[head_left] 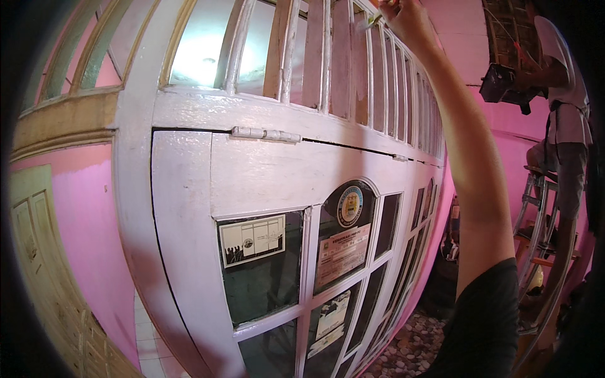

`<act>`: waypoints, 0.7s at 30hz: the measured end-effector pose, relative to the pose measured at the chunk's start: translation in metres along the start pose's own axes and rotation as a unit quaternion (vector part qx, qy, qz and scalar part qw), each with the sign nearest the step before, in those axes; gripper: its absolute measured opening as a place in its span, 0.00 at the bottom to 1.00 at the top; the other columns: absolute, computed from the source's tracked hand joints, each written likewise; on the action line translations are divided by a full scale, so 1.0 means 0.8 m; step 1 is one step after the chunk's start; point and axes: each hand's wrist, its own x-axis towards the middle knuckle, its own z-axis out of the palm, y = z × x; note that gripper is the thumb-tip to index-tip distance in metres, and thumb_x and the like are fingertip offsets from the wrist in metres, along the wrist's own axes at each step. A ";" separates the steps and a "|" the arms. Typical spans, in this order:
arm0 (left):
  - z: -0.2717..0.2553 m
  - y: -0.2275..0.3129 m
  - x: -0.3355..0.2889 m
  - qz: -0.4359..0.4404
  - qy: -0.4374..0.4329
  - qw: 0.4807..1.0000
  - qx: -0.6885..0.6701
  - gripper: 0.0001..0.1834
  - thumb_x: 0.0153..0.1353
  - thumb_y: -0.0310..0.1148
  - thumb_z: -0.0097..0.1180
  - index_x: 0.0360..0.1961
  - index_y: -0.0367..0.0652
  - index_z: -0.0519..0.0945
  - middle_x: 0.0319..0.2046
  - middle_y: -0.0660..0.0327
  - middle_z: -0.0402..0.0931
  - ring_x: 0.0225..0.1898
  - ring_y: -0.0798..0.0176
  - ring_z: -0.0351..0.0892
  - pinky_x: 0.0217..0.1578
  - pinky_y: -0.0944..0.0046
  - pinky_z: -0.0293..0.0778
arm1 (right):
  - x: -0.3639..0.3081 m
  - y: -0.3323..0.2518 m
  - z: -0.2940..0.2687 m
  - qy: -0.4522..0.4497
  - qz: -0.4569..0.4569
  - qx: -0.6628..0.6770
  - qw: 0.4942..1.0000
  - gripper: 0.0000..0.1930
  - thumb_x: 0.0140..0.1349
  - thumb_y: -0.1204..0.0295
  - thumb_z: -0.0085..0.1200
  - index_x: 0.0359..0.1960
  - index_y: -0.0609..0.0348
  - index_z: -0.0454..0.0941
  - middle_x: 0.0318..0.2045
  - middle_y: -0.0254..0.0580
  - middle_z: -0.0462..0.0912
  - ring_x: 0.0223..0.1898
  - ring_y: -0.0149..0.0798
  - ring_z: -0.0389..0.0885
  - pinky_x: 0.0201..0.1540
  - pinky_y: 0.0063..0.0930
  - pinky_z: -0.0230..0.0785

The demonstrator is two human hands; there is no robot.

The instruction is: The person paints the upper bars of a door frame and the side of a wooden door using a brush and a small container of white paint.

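My right arm reaches up, and my right hand [404, 17] is at the top edge of the head view, its fingers closed around a small paintbrush [374, 21]. The upper part of the hand and the handle are partly cut off by the edge. The brush's pale bristles point left, at the vertical wooden slats [358, 69] above the folding door. Some slats look glossy white, others bare brown or greyish. Below them is the white panelled door [265, 170] with glass panes and a hinge [266, 134] along its top. My left hand is out of view.
At the right, another person [564, 75] is up on a metal stepladder [535, 201], holding a dark box [504, 85]. Paper sheets [252, 241] and a round sticker [350, 206] are on the panes. A brown wooden door [47, 252] stands at the left. The floor [409, 343] has a pebble pattern.
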 end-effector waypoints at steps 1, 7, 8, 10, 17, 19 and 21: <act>0.002 0.001 0.002 -0.002 -0.004 1.000 -0.019 0.33 0.56 0.31 0.75 0.61 0.34 0.73 0.47 0.54 0.80 0.43 0.62 0.80 0.44 0.62 0.77 | -0.002 0.001 0.000 -0.019 0.011 -0.003 1.000 0.09 0.61 0.70 0.56 0.26 0.61 0.81 0.19 0.53 0.80 0.20 0.45 0.79 0.26 0.43 0.70; -0.009 -0.004 -0.007 -0.023 0.009 1.000 -0.010 0.35 0.56 0.32 0.76 0.62 0.35 0.72 0.47 0.54 0.80 0.42 0.62 0.80 0.45 0.62 0.77 | 0.028 -0.015 0.012 0.036 0.024 0.008 0.999 0.09 0.63 0.71 0.55 0.26 0.61 0.82 0.18 0.55 0.78 0.19 0.46 0.78 0.25 0.44 0.69; -0.005 -0.004 -0.004 -0.023 -0.001 1.000 -0.007 0.35 0.56 0.32 0.76 0.62 0.35 0.72 0.47 0.54 0.80 0.42 0.62 0.80 0.45 0.62 0.77 | 0.018 -0.004 0.021 0.053 0.016 -0.002 0.998 0.09 0.63 0.71 0.55 0.26 0.61 0.82 0.18 0.56 0.78 0.19 0.47 0.78 0.25 0.44 0.69; 0.001 -0.005 0.003 -0.032 -0.017 0.999 0.019 0.36 0.56 0.34 0.76 0.63 0.35 0.72 0.47 0.54 0.80 0.42 0.62 0.80 0.44 0.62 0.77 | -0.007 0.017 0.037 0.035 0.034 -0.010 0.999 0.09 0.63 0.71 0.56 0.26 0.61 0.82 0.18 0.56 0.79 0.19 0.47 0.79 0.25 0.44 0.70; -0.022 0.013 -0.010 -0.022 -0.003 0.999 0.026 0.35 0.57 0.34 0.75 0.62 0.35 0.72 0.46 0.54 0.81 0.42 0.61 0.80 0.44 0.62 0.77 | 0.016 -0.002 0.040 0.109 0.070 0.033 0.991 0.07 0.62 0.72 0.58 0.27 0.60 0.83 0.21 0.55 0.82 0.23 0.51 0.83 0.28 0.45 0.73; -0.020 0.013 -0.006 -0.021 -0.017 1.000 0.012 0.34 0.57 0.34 0.74 0.62 0.35 0.73 0.45 0.55 0.81 0.42 0.61 0.80 0.44 0.62 0.76 | 0.024 0.011 0.044 0.120 0.039 0.026 0.992 0.07 0.61 0.72 0.58 0.27 0.60 0.83 0.21 0.55 0.82 0.23 0.51 0.83 0.27 0.44 0.73; -0.018 0.008 -0.007 -0.016 -0.006 1.000 0.010 0.34 0.57 0.34 0.74 0.62 0.35 0.73 0.45 0.55 0.81 0.41 0.62 0.80 0.44 0.62 0.76 | 0.022 0.008 0.048 0.131 0.013 0.025 0.991 0.06 0.60 0.72 0.58 0.27 0.60 0.82 0.21 0.55 0.82 0.23 0.51 0.83 0.27 0.44 0.73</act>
